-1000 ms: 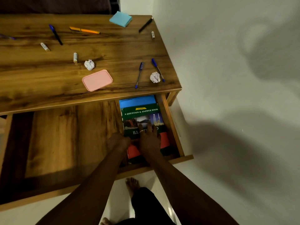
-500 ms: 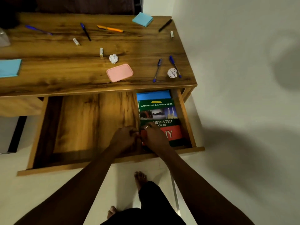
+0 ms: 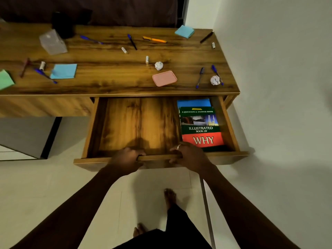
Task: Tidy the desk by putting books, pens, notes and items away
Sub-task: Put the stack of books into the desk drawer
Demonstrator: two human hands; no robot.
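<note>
Book [image 3: 201,129] titled "Illustrated Book of WHY" lies in the drawer [image 3: 140,126], right; both hands, left [image 3: 125,159] and right [image 3: 190,155], grip its near edge.

Two bare forearms run up from the lower left and lower right corners of the frame and converge near the centre. The left hand [image 3: 125,161] sits just left of centre, knuckles up, its fingers curled over the top edge of the long brown wooden drawer front [image 3: 158,157]. The right hand [image 3: 191,157] grips the same board just right of centre, fingers hooked over it, with a silver ring [image 3: 179,146] on one finger. The hands are near each other, not touching. A bare foot [image 3: 169,196] shows at lower centre.
</note>
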